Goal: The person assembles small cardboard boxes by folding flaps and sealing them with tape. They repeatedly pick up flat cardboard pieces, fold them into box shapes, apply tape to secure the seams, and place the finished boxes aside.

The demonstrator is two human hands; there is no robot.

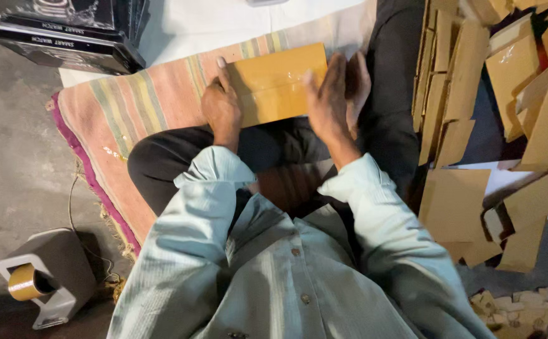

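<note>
I sit cross-legged on a striped mat (142,107). A flat brown cardboard box (277,81) with glossy tape over it rests on my lap. My left hand (222,103) holds the box at its left edge, thumb up along the side. Over the box's right end is my right hand (336,94), fingers spread and blurred, pressing or rubbing on its top face.
A pile of flat cardboard boxes (512,94) lies to my right. Black boxes (67,37) are stacked at the top left. A tape dispenser (45,276) with a brown roll sits on the concrete floor at the lower left. Cardboard scraps (515,307) lie at the bottom right.
</note>
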